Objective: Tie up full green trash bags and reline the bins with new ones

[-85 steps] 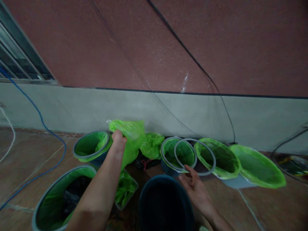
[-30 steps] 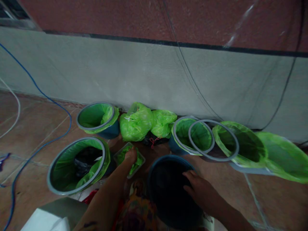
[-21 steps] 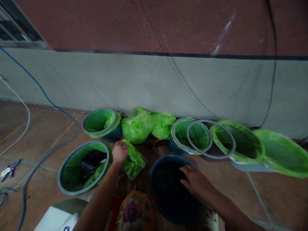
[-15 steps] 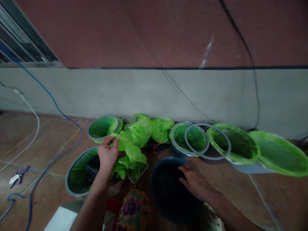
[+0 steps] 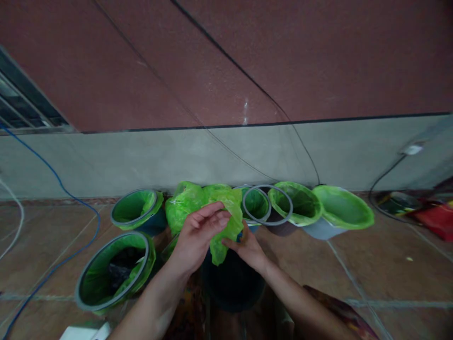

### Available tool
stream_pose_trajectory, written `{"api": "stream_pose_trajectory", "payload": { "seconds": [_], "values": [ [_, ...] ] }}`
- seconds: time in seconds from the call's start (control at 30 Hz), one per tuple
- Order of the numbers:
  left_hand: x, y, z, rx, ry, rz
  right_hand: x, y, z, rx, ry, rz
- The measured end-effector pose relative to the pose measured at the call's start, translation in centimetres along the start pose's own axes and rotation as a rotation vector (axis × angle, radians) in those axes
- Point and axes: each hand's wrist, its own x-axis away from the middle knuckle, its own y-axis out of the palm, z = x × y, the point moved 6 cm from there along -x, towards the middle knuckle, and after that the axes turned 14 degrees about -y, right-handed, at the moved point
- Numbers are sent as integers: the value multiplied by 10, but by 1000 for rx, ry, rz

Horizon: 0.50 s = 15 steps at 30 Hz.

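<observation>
A thin green plastic bag (image 5: 231,215) hangs crumpled between my hands, over a dark bucket (image 5: 233,288). My left hand (image 5: 201,231) has its fingers and thumb closed on the bag's left side. Below and to the right, my right hand (image 5: 249,248) grips the same bag, its thumb in front and its fingers partly hidden behind the plastic. Beneath both hands the dark bucket stands with its inside in shadow; no liner shows in it.
Green-lined bins stand at left, one (image 5: 155,222) behind another (image 5: 83,293) holding something black. More lined bins (image 5: 323,231) run along the wall at right, with a loose grey ring (image 5: 292,208) across two. Bunched green bags (image 5: 184,203) lie between. A blue cable (image 5: 58,177) crosses the left floor.
My left hand has lifted the green bag from the pile and carried it right, over the bucket. My right hand has left the bucket's rim and taken hold of the bag. The view has turned right.
</observation>
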Motion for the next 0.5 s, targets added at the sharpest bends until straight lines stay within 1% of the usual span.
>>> {"api": "stream_pose_trajectory", "payload": {
  "seconds": [0.07,0.1,0.13,0.17,0.2,0.27,0.3,0.33,0.37,0.4,0.43,0.5],
  "values": [
    [1,22,2,58,27,-76,1,-7,5,-163,45,84],
    [-3,27,3,64,54,-88,2,-13,8,-232,75,118],
    [-10,26,5,49,97,-69,3,-21,12,-281,107,151],
    [-18,21,6,13,156,-15,4,-31,16,-303,136,181],
    [-27,10,8,-44,228,75,5,-44,20,-298,154,209],
    [-43,-24,9,-199,392,362,8,-77,23,-218,143,282],
    [-50,-40,5,-297,430,488,10,-95,23,-164,125,330],
    [-57,-54,0,-394,446,584,13,-113,22,-113,105,381],
    [-62,-65,-6,-499,448,651,16,-130,20,-75,84,432],
    [-67,-73,-14,-597,430,688,21,-144,19,-62,71,484],
    [-71,-78,-21,-685,389,688,25,-156,17,-72,67,527],
    [-76,-79,-35,-821,290,649,35,-171,12,-133,60,595]
  ]
}}
